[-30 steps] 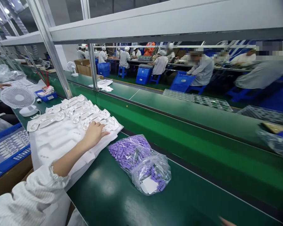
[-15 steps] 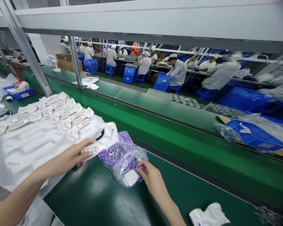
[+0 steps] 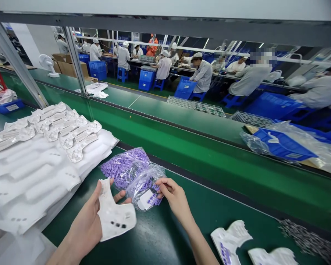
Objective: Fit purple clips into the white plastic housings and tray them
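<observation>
One white plastic part is gripped in the left hand, thumb along one edge and fingers behind; three small dark square openings are seen in a row near its lower edge. It is held over a green table, just in front of one clear plastic bag. The bag is filled with small purple pieces, too many to be counted, and one white card is seen at its near end. At that end, the thumb and forefinger of the right hand are brought together among the purple pieces; whether one is pinched there cannot be told, as the fingertips are small and partly hidden.

At lower right, two more white parts are laid on the table, one cut off by the picture's edge; purple pieces are seen on the fuller one. Beside them one heap of small grey pieces is spread. At left, roughly ten white pieces are laid in overlapping rows on white foam sheeting. Beyond the bench, one person in orange is seen among several in white.
</observation>
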Available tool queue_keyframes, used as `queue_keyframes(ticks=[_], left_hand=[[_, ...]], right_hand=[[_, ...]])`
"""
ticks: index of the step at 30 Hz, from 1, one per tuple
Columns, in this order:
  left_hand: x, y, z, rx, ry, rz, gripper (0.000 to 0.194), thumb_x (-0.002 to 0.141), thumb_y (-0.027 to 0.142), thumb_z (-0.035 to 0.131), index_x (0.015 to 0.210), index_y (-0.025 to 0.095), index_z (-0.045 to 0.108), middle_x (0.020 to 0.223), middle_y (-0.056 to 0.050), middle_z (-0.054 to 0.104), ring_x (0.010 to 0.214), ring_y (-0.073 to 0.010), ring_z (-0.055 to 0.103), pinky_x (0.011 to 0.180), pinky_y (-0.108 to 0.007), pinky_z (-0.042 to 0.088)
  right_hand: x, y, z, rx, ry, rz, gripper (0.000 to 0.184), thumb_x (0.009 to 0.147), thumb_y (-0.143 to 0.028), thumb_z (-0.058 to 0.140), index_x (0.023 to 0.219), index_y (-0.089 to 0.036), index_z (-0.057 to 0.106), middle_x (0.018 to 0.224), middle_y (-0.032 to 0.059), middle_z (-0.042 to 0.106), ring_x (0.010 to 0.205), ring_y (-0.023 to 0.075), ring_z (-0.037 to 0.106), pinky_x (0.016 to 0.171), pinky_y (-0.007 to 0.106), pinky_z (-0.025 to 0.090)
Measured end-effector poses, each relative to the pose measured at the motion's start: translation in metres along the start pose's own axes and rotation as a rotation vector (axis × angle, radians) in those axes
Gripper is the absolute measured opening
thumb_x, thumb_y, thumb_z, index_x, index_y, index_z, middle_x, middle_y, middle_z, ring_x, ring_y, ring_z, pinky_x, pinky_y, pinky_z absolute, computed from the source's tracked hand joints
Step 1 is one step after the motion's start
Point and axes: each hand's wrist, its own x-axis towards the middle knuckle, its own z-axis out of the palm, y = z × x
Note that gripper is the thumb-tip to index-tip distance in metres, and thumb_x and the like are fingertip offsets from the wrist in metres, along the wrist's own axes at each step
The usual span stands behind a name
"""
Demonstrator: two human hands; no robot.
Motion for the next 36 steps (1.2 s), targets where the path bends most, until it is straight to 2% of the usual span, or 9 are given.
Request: queue_keyframes(ticks=[3,6,10,14,19,24,28,32,36], left_hand=[[-0.009,-0.001,0.008,0.037,-0.038,-0.037,0.067,0.083,0.02,0.06,0.14,0.031,0.026,0.125,-0.014,0.054,0.113,-0.0351,0.054,0.093,-0.054,0.046],[-0.015,-0.003,0.014,0.1,-0.101,0.004,0.075,0.083,0.007,0.054,0.143,0.026,0.014,0.128,-0.013,0.053,0.116,-0.0328,0.053,0.098,-0.052,0.045],[-0.015,-0.006,0.022,0.302,-0.107,0.102,0.066,0.086,0.018,0.057,0.141,0.02,0.021,0.126,-0.013,0.055,0.111,-0.0316,0.057,0.097,-0.045,0.049],[-0.016,-0.006,0.031,0.406,-0.149,0.185,0.056,0.089,0.021,0.053,0.138,0.019,0.027,0.124,-0.012,0.057,0.107,-0.0303,0.059,0.096,-0.048,0.049],[-0.011,-0.008,0.036,0.436,-0.231,0.179,0.041,0.091,0.021,0.046,0.131,0.014,0.038,0.124,-0.013,0.057,0.105,-0.0309,0.06,0.095,-0.049,0.048],[-0.001,-0.02,0.031,0.59,-0.207,0.24,0.053,0.088,0.033,0.054,0.136,0.023,0.035,0.13,-0.01,0.053,0.109,-0.0288,0.057,0.093,-0.045,0.05],[-0.001,-0.025,0.034,0.664,-0.249,0.235,0.053,0.085,0.036,0.056,0.133,0.021,0.039,0.126,-0.01,0.054,0.107,-0.0262,0.057,0.089,-0.04,0.051],[-0.002,-0.026,0.038,0.714,-0.32,0.265,0.048,0.082,0.031,0.062,0.125,0.019,0.045,0.121,-0.01,0.056,0.098,-0.0226,0.059,0.082,-0.038,0.054],[0.003,-0.029,0.035,0.731,-0.288,0.313,0.044,0.079,0.033,0.065,0.116,0.016,0.049,0.109,-0.009,0.059,0.086,-0.0193,0.059,0.073,-0.036,0.057]], right_hand=[[0.001,0.002,-0.002,-0.053,-0.045,-0.002,0.036,0.086,-0.041,0.039,0.095,-0.016,0.064,0.084,0.0063,0.055,0.061,0.0164,0.06,0.061,0.033,0.052],[0.0,0.002,-0.003,-0.175,-0.059,-0.061,0.031,0.082,-0.032,0.043,0.097,-0.021,0.068,0.088,0.0072,0.056,0.076,0.0209,0.059,0.068,0.035,0.05],[0.002,0.003,-0.001,-0.319,0.0,-0.134,0.027,0.08,-0.028,0.049,0.095,-0.022,0.07,0.084,0.0063,0.057,0.079,0.0234,0.056,0.072,0.038,0.044],[0.004,-0.001,-0.005,-0.383,0.085,-0.166,0.032,0.087,-0.043,0.046,0.085,-0.022,0.07,0.084,0.0067,0.06,0.08,0.0233,0.057,0.073,0.036,0.043],[-0.012,-0.034,-0.015,-0.369,0.199,-0.223,0.037,0.087,-0.053,0.046,0.085,-0.024,0.068,0.093,0.007,0.059,0.083,0.0228,0.055,0.068,0.033,0.042],[-0.034,-0.069,-0.002,-0.382,0.108,-0.383,0.022,0.089,-0.043,0.051,0.082,-0.03,0.067,0.118,0.0041,0.052,0.112,0.0277,0.044,0.09,0.043,0.038],[-0.038,-0.072,0.01,-0.417,0.018,-0.422,0.019,0.09,-0.037,0.05,0.082,-0.029,0.065,0.127,0.0025,0.046,0.122,0.0288,0.034,0.097,0.047,0.033],[-0.039,-0.067,0.015,-0.402,0.005,-0.403,0.016,0.089,-0.036,0.053,0.08,-0.028,0.063,0.126,0.0032,0.047,0.122,0.0291,0.035,0.095,0.047,0.033],[-0.04,-0.066,0.02,-0.264,0.068,-0.306,0.008,0.085,-0.033,0.057,0.089,-0.027,0.057,0.109,0.0047,0.055,0.104,0.0254,0.049,0.086,0.04,0.039]])
